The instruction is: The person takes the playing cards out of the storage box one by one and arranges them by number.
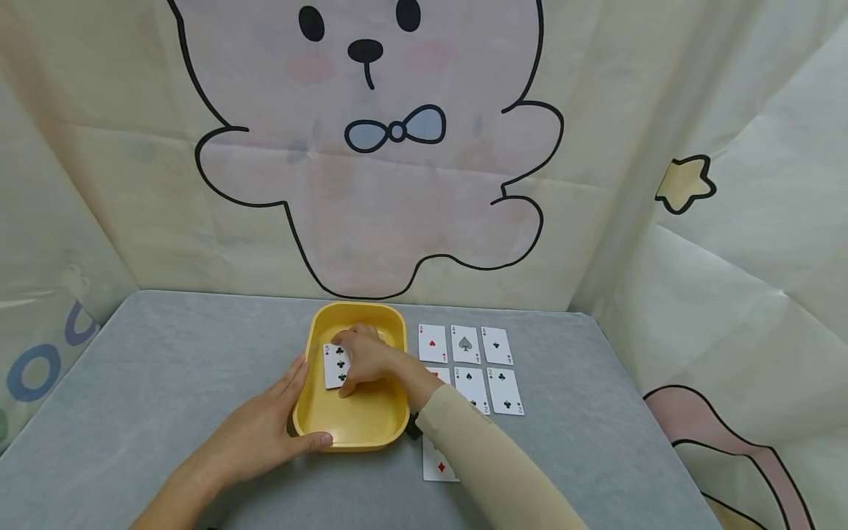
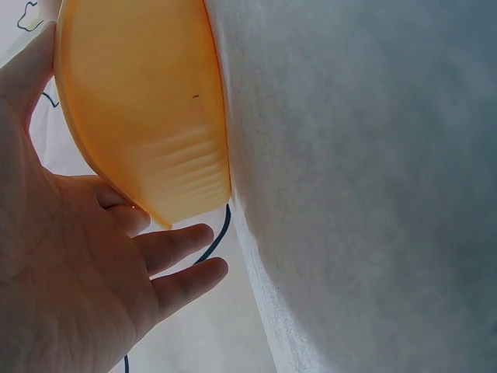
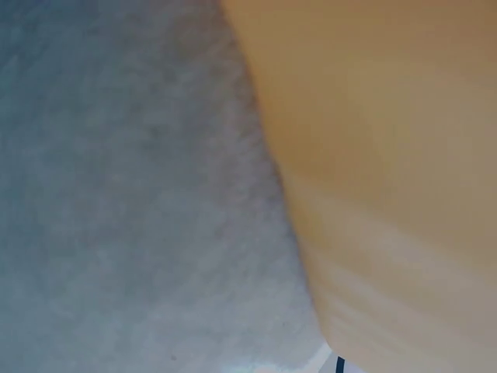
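Observation:
A yellow tray (image 1: 358,434) stands on the grey table. My left hand (image 1: 258,430) rests against its left side, fingers spread along the outside and thumb at the near rim; the left wrist view shows this hand (image 2: 74,256) touching the edge of the tray (image 2: 147,101). Inside the tray, my right hand (image 1: 371,361) holds a three of clubs playing card (image 1: 334,366), fingertips at its far edge and thumb at its near edge. The hand hides the card's right part. Only the tray's outer wall (image 3: 388,155) and the table show in the right wrist view.
Right of the tray, cards lie face up in rows: an ace of hearts (image 1: 433,344), ace of spades (image 1: 466,344), ace of clubs (image 1: 497,346), with twos (image 1: 506,391) below. A diamond card (image 1: 437,467) lies nearer, partly under the right sleeve (image 1: 490,449).

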`<state>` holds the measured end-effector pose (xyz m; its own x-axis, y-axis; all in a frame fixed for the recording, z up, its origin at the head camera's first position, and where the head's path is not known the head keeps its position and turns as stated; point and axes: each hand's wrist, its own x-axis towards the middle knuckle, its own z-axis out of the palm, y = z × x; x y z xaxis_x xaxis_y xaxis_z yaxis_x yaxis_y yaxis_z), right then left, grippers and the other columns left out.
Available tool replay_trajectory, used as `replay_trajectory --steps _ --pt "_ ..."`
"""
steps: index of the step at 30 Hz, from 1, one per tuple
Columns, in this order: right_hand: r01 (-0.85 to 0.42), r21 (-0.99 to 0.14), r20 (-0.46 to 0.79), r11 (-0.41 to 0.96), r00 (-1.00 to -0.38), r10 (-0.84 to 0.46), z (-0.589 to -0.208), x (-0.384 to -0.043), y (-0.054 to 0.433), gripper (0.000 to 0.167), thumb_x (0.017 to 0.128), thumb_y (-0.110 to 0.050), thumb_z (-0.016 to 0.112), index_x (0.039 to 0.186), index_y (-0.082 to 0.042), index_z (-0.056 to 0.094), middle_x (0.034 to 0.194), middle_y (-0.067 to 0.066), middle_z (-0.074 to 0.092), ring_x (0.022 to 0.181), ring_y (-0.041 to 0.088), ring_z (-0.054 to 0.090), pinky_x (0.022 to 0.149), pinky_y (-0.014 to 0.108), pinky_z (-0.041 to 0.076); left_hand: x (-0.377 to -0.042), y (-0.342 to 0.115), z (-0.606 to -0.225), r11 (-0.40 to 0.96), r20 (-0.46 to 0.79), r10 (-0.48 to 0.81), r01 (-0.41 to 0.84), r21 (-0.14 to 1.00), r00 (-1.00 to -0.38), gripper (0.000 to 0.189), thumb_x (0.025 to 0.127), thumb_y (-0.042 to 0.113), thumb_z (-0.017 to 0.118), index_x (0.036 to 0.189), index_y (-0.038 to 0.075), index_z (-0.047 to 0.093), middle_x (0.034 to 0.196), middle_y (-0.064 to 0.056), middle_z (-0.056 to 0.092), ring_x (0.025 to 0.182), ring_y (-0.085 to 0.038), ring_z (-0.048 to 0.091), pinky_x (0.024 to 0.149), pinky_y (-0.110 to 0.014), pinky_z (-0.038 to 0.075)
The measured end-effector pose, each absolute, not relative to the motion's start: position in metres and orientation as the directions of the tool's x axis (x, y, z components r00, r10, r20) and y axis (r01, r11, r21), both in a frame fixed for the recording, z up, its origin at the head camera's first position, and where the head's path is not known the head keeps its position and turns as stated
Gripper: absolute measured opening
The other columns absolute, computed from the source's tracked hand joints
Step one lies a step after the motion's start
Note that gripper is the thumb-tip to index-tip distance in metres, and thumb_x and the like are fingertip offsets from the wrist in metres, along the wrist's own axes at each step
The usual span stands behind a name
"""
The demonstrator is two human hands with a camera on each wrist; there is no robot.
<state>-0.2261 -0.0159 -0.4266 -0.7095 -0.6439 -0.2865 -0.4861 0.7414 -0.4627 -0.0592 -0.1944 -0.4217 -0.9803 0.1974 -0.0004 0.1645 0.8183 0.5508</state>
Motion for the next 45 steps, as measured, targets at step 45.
replay_trajectory --steps 45 --pt "-0.613 -0.472 -0.143 0.634 -0.656 -0.741 -0.377 -0.205 0.025 0.094 0.071 -0.035 0.096 0.152 -0.012 0.053 0.151 0.009 0.049 0.137 0.023 0.041 0.114 0.036 0.041 -0.057 -0.194 -0.423 0.820 0.044 0.209 0.199 0.537 -0.977 0.119 0.084 0.078 0.068 0.166 0.002 0.025 0.172 -0.015 0.022 0.146 -0.043 0.043 0.108 -0.063 0.044"
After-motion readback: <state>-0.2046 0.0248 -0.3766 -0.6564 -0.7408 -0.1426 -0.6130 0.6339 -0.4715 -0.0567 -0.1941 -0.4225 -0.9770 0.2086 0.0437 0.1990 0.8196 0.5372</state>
